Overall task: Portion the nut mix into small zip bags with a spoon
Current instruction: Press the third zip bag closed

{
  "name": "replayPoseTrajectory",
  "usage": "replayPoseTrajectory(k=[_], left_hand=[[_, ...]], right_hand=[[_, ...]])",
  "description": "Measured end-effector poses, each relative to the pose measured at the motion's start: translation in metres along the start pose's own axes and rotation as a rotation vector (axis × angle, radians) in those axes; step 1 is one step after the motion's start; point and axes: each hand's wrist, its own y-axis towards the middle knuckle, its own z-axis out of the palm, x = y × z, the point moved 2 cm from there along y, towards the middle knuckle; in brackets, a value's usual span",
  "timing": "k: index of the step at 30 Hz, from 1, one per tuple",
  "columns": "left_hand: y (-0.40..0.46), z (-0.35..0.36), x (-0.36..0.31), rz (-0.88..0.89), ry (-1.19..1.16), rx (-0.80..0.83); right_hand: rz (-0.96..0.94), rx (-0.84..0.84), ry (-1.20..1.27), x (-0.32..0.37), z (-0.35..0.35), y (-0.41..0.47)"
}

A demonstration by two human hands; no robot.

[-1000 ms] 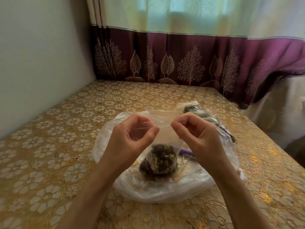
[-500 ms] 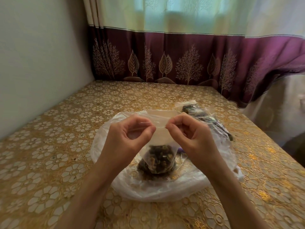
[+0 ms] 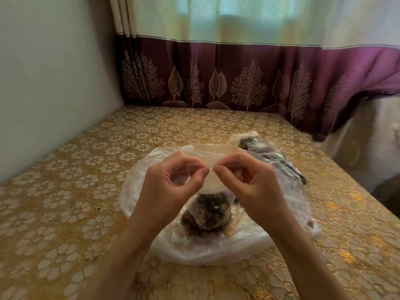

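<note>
Small zip bag [image 3: 211,187] held up above the big plastic bag [image 3: 194,250], long axis upright, mouth at the top and the loaded bottom hanging down. Dark nut mix [image 3: 207,213] bunched in the lower part, upper part flat and see-through. Zip strip running left to right across the top, roughly level, near side dipping a little where the two hands meet. Left hand [image 3: 171,182] pinching the strip between thumb and forefinger just left of the small bag's middle, other fingers curled loosely into the palm. Right hand [image 3: 251,180] pinching the same strip just right of the middle, thumb tip and fingertip pressed together on the plastic, remaining fingers curled. The two pinches almost touching each other at the centre of the strip. Whether the zip is closed along its whole length cannot be told. Below the small bag, the big plastic bag spread wide open on the gold flowered tablecloth [image 3: 71,191], a little loose mix visible inside under the small bag's bottom. Beyond the small bag and to its right, a few filled bags [image 3: 257,146] lying flat on the cloth, partly overlapping, long axes running away to the right. Further behind the small bag, a purple curtain [image 3: 238,72] with tree patterns hanging at the far edge of the table.
</note>
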Motion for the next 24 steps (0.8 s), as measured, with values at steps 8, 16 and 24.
replayPoseTrajectory(k=[8,16,24], left_hand=[[0.0,0.002,-0.003,0.059,0.089,0.045],[0.0,-0.002,0.004,0.038,0.094,0.004],[0.002,-0.019,0.007,-0.112,-0.013,-0.004]], right_hand=[[-0.059,0.016,-0.047,0.002,0.004,-0.001],[-0.037,0.006,-0.064,-0.002,0.004,0.001],[0.134,-0.023,0.083,-0.008,-0.009,0.003]])
